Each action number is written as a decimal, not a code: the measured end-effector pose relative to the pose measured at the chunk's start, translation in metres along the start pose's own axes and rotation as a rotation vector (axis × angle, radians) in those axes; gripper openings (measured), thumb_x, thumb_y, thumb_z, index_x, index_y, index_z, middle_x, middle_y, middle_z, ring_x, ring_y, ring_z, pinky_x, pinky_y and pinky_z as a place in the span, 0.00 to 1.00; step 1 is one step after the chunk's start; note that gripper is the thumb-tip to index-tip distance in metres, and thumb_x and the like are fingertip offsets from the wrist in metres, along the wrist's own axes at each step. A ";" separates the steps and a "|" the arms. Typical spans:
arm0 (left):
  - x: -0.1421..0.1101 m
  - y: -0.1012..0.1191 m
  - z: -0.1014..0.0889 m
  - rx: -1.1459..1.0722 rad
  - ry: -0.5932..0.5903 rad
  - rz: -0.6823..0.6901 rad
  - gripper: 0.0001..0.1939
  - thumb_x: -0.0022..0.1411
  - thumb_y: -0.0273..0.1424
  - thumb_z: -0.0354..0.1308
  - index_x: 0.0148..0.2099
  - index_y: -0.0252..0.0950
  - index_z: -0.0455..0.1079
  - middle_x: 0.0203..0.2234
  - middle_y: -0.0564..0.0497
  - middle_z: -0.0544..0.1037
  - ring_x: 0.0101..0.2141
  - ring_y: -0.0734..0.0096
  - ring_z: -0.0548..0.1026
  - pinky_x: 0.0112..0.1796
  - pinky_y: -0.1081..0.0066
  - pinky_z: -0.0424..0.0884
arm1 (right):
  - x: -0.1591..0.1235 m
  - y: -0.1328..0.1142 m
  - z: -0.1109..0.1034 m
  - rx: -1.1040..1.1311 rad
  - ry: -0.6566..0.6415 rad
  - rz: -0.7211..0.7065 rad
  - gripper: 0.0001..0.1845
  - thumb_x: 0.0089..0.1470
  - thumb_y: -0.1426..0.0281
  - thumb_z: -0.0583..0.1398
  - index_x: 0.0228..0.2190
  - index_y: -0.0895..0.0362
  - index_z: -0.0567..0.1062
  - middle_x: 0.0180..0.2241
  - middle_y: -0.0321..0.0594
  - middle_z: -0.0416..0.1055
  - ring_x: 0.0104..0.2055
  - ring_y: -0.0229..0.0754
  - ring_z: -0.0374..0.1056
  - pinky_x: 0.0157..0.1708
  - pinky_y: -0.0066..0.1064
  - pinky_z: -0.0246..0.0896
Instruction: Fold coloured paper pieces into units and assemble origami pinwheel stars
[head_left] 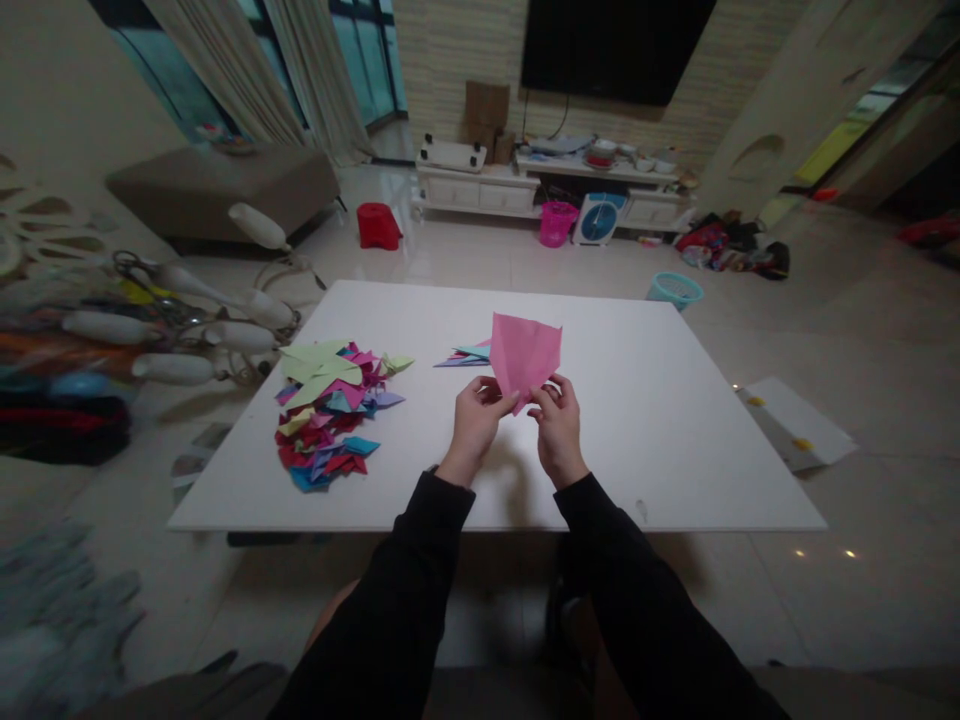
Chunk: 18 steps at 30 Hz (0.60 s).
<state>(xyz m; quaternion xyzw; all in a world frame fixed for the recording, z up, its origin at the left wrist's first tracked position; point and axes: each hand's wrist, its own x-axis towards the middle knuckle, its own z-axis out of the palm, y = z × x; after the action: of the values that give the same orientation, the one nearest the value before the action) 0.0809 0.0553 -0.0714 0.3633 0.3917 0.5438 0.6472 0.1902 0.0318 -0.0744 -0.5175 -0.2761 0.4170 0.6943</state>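
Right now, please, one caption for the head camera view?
Two hands hold creased pink paper above a white table, right of a colourful folded-paper pile.

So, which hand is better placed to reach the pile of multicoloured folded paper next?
Probably left: the left hand is nearer the pile, though it and the right hand both hold pink creased paper.

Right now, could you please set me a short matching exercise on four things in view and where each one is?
1. pink paper
2. colourful folded papers
3. red stool
4. black screen

A. on the floor
B. on the wall
C. in the left hand and right hand
D. heaped on the table

1-C, 2-D, 3-A, 4-B
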 end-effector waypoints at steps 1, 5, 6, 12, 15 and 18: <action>0.000 0.000 0.000 -0.033 0.001 -0.020 0.22 0.42 0.30 0.75 0.36 0.33 0.67 0.30 0.49 0.79 0.32 0.70 0.77 0.38 0.67 0.73 | 0.000 0.000 0.000 0.014 0.016 -0.005 0.19 0.44 0.66 0.66 0.39 0.52 0.70 0.33 0.31 0.71 0.32 0.36 0.67 0.28 0.27 0.56; 0.000 0.001 -0.001 -0.142 -0.009 -0.091 0.23 0.41 0.30 0.75 0.37 0.34 0.67 0.31 0.49 0.80 0.33 0.70 0.78 0.41 0.65 0.74 | 0.000 0.000 0.000 0.049 0.027 0.012 0.12 0.45 0.67 0.64 0.33 0.52 0.67 0.31 0.29 0.69 0.31 0.34 0.64 0.28 0.26 0.55; 0.000 0.002 -0.001 -0.155 -0.008 -0.100 0.23 0.41 0.29 0.75 0.37 0.34 0.67 0.31 0.49 0.80 0.33 0.70 0.78 0.41 0.66 0.74 | 0.000 -0.001 0.000 0.062 0.024 0.026 0.11 0.45 0.67 0.64 0.32 0.53 0.67 0.30 0.29 0.68 0.30 0.34 0.64 0.28 0.26 0.55; -0.001 0.004 0.001 -0.175 0.012 -0.105 0.23 0.41 0.29 0.75 0.36 0.35 0.66 0.30 0.51 0.79 0.32 0.73 0.77 0.40 0.68 0.73 | -0.004 -0.007 0.004 0.103 -0.014 0.054 0.11 0.48 0.63 0.64 0.30 0.53 0.68 0.32 0.33 0.69 0.34 0.37 0.68 0.29 0.27 0.55; -0.003 0.004 0.002 -0.147 0.001 -0.104 0.22 0.41 0.30 0.75 0.35 0.34 0.67 0.29 0.51 0.78 0.30 0.74 0.76 0.38 0.69 0.72 | -0.004 -0.004 0.002 0.054 -0.028 0.016 0.11 0.48 0.62 0.65 0.29 0.54 0.70 0.32 0.34 0.69 0.33 0.37 0.67 0.29 0.28 0.55; -0.005 0.005 0.003 -0.115 -0.023 -0.093 0.20 0.41 0.30 0.75 0.34 0.34 0.69 0.27 0.53 0.77 0.29 0.76 0.75 0.34 0.73 0.70 | -0.001 0.000 -0.001 0.016 0.024 -0.019 0.15 0.42 0.65 0.69 0.28 0.54 0.70 0.28 0.30 0.67 0.31 0.35 0.64 0.29 0.27 0.55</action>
<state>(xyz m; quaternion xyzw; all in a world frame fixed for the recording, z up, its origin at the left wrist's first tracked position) 0.0813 0.0511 -0.0655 0.3131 0.3688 0.5307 0.6960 0.1900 0.0304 -0.0748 -0.5141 -0.2693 0.4063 0.7057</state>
